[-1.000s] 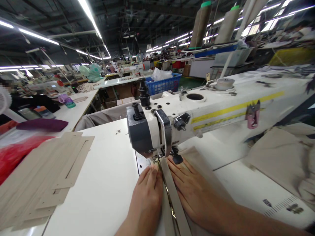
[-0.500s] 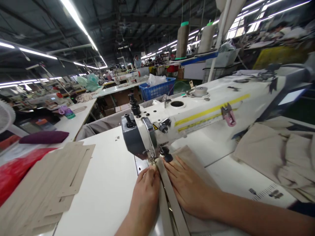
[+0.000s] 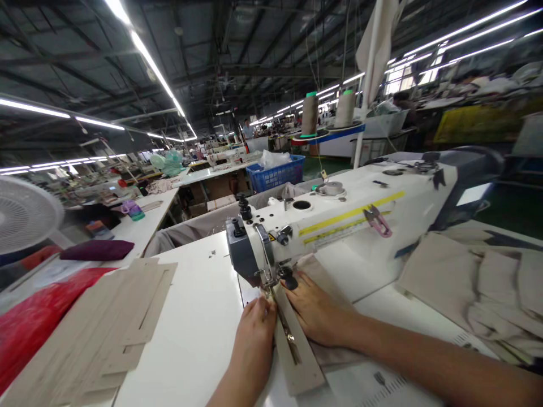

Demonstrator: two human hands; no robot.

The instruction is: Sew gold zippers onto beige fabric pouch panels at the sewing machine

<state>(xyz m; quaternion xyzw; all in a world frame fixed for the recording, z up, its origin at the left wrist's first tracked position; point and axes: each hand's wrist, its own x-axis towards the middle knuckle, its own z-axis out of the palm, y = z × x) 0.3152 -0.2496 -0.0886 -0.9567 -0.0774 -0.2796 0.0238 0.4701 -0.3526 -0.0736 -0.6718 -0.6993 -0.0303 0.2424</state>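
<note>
A white sewing machine stands over the table, its needle area just beyond my hands. Under the presser foot runs a beige strip with a metal zipper along its middle; its near end lies toward me. My left hand is closed on the strip's left edge near the foot. To the right, my right hand lies flat with its fingers stretched, pressing beige fabric beside the strip. Its fingertips are partly hidden behind a black knob.
Beige cut pieces are stacked at the left beside red plastic. Folded beige fabric lies at the right. Behind stand a blue basket and thread cones. A white fan is far left.
The strip has moved away from me under the machine, and its near end now shows. The view has tilted up and turned left slightly. Both hands remain beside the strip.
</note>
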